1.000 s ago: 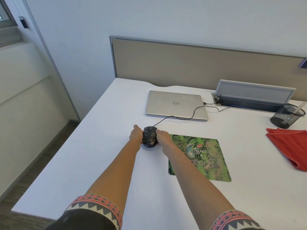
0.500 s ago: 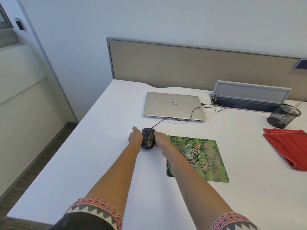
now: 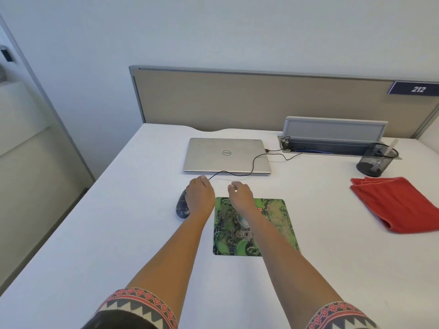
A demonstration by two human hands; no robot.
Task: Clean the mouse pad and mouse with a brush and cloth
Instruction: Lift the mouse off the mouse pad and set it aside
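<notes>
Here a white desk (image 3: 99,233) fills most of the view, backed by a beige partition (image 3: 237,100) with a grey frame and a dark tag (image 3: 414,88) reading 212 at its right end; above it is a plain pale wall, and to the left a strip of floor and a lower wall run past the desk edge. A closed silver laptop (image 3: 226,155) lies at the back, with a raised grey flap (image 3: 333,128) over a cable trough to its right. A black mesh cup (image 3: 376,160) stands near the right edge, and a folded red cloth (image 3: 399,203) lies just in front of it, its right side cut off by the frame. The green pad (image 3: 273,217) lies flat near the middle, partly covered by the right forearm. The dark mouse (image 3: 181,206) sits on the bare desk just left of the pad, mostly hidden under the left hand (image 3: 199,195), which rests over it with fingers draped forward; whether it grips the mouse cannot be told. The right hand (image 3: 241,193) hovers over the pad's far edge, fingers loosely curled and holding nothing. A thin black cable (image 3: 251,166) runs from beneath the left hand across the laptop to the trough. A pale object stands in the cup, too small to identify. Patterned sleeves (image 3: 140,305) are cut off at the bottom edge.
</notes>
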